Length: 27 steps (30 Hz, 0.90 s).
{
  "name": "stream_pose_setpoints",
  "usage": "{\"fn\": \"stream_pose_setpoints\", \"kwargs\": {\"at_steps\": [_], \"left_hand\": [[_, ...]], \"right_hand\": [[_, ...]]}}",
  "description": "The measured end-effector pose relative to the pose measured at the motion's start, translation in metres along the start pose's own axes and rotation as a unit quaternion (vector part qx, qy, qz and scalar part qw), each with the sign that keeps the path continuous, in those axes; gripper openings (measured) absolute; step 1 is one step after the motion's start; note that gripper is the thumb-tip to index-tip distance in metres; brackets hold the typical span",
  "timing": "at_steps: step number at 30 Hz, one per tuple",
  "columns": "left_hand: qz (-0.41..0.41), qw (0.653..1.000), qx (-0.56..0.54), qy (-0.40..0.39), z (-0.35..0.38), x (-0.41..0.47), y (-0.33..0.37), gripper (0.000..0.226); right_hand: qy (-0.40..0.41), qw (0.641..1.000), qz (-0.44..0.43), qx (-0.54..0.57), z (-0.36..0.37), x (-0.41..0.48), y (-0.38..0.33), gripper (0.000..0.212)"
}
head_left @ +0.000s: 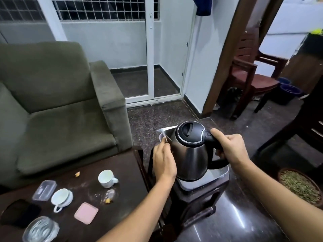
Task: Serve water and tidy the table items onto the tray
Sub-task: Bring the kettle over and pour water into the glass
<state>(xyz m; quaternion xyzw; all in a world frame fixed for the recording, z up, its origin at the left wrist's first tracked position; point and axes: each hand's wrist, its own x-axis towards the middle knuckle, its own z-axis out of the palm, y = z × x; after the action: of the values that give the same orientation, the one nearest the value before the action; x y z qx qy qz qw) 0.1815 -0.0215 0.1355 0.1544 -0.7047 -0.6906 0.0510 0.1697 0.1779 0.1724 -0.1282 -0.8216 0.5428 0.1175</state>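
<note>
- The right hand is wrapped firmly round the black handle of the steel kettle, thumb on top near the lid switch. This is probably to steady the weight and control the tilt.
- The kettle leans toward ten o'clock, with its spout facing away from the person, which suits pouring.
- At ten o'clock from the kettle, the left hand pinches a clear cup by its near side and holds it against the spout. The cup is mostly hidden, so I cannot tell how full it is.
- Both hang over the white tray at six o'clock, on a dark stool, where drips would likely land.
- At eight o'clock the table carries two teacups, a lidded box, a pink coaster and crumbs. None of it is on the tray yet.
</note>
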Motion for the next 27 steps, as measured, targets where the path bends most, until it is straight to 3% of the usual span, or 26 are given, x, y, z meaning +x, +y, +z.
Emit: {"fn": "stream_pose_setpoints", "kwargs": {"at_steps": [7, 12, 21, 27], "left_hand": [[-0.125, 0.989, -0.058, 0.047, 0.063, 0.018, -0.028, 0.056], [-0.176, 0.981, -0.045, 0.074, 0.087, 0.017, -0.067, 0.037], [-0.194, 0.975, -0.044, 0.103, 0.113, 0.006, -0.110, 0.036], [-0.171, 0.980, -0.055, 0.086, 0.121, 0.009, -0.117, 0.059]], "right_hand": [[-0.094, 0.995, 0.014, -0.018, -0.026, 0.071, 0.049, 0.079], [-0.149, 0.988, 0.022, -0.045, -0.025, 0.105, 0.091, 0.060], [-0.192, 0.979, 0.056, -0.046, -0.022, 0.127, 0.165, 0.053], [-0.195, 0.979, 0.061, -0.024, -0.021, 0.135, 0.175, 0.063]]}}
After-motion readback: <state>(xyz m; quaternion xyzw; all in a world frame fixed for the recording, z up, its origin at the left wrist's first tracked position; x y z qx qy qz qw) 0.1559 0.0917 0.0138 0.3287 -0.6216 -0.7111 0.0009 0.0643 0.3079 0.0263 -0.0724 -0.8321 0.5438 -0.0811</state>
